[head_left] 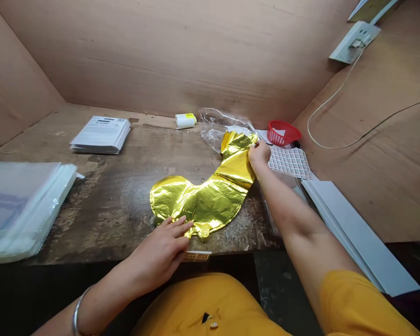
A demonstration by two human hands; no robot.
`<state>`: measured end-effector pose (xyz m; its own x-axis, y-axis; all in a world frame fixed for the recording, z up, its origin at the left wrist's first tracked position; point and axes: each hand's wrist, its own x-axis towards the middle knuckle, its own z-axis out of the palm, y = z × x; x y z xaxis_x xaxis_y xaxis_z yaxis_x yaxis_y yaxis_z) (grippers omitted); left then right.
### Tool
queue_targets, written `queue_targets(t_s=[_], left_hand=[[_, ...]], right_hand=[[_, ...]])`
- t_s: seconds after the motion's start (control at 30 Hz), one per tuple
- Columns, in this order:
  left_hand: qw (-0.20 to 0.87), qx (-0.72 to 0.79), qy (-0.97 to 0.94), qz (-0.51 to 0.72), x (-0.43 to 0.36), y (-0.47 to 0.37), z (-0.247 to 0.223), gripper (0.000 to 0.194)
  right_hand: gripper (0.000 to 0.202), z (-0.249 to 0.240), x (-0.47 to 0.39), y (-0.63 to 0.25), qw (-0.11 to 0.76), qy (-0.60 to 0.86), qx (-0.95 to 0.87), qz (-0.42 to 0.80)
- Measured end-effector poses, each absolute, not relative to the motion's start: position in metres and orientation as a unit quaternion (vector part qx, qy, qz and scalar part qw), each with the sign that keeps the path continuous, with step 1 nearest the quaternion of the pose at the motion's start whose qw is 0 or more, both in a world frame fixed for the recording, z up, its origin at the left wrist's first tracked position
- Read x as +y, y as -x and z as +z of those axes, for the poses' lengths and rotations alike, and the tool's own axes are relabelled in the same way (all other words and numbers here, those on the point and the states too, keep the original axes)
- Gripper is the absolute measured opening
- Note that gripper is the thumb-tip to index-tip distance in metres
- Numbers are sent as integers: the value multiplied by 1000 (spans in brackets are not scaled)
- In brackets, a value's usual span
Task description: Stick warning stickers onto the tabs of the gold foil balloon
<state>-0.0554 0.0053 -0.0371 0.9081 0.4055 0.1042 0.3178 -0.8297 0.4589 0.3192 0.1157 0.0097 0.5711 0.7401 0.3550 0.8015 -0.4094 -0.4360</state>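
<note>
Basically, head view: foil (210,200), gold and shiny, lies curved across ctr of frame on the surface (105,210), lower end wide, upper R end crumpled. R hand (259,155), R of ctr, has its grip together, clamped on the foil's upper R edge. L hand (170,245), btm ctr, lies w/ fingertips on the foil's lower edge; grip apart, fingers spread, thumb mostly hidden. Strip (197,255), printed, pokes out beside L hand at the surface's near edge; can't tell if the hand touches it.

Clear wrap (213,126) sits behind the foil's upper end, white bottle (185,121) w/ yellow label just L of it. Upper L: stack of cards (101,134). Far L: pile of clear bags (24,210). R of ctr: red basket (283,133), w/ label sheet (290,162) just below. Lower R: white boards (360,235), lengthwise. Upper R corner: socket (355,43) w/ plug + cord (310,122).
</note>
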Motion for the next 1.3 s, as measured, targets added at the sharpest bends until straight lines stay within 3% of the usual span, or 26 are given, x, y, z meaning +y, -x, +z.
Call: queue_targets(t_s=[0.13, 0.27, 0.37, 0.43, 0.57, 0.67, 0.77, 0.87, 0.97, 1.03, 1.1, 1.2, 1.3], left_hand=[[226, 191, -951, 91, 6, 54, -34, 18], [214, 200, -951, 97, 3, 52, -35, 18], [210, 194, -953, 96, 2, 50, -35, 18], [208, 191, -955, 91, 2, 48, -35, 18], [200, 202, -954, 93, 2, 42, -37, 15], [204, 205, -952, 101, 1, 40, -38, 14], [230, 211, -941, 130, -2, 45, -32, 14], [313, 263, -893, 190, -4, 53, -15, 15], [476, 320, -804, 153, -6, 57, -2, 18], [549, 335, -761, 93, -5, 59, 0, 21], [544, 356, -756, 70, -2, 63, -3, 23], [506, 389, -766, 76, 3, 71, -8, 26], [571, 387, -721, 59, 6, 77, -11, 25]], right_hand=[[45, 27, 82, -269, 277, 811, -497, -139], [37, 9, 19, -216, 101, 701, -698, -104], [57, -23, 1, -208, 6, 732, -681, -34], [69, -40, 11, -217, -8, 758, -652, -2], [69, -50, 41, -234, -10, 747, -665, 4], [65, -38, 37, -223, 22, 748, -661, -59], [43, -10, 5, -194, 132, 697, -701, -73], [32, 19, -40, -163, 254, 629, -732, 69], [36, 30, -72, -146, 273, 585, -711, 278], [21, 25, -80, -142, 268, 594, -675, 347], [10, 15, -80, -142, 278, 617, -637, 369], [12, 1, -78, -144, 314, 640, -575, 402], [16, -7, -82, -144, 331, 648, -525, 443]])
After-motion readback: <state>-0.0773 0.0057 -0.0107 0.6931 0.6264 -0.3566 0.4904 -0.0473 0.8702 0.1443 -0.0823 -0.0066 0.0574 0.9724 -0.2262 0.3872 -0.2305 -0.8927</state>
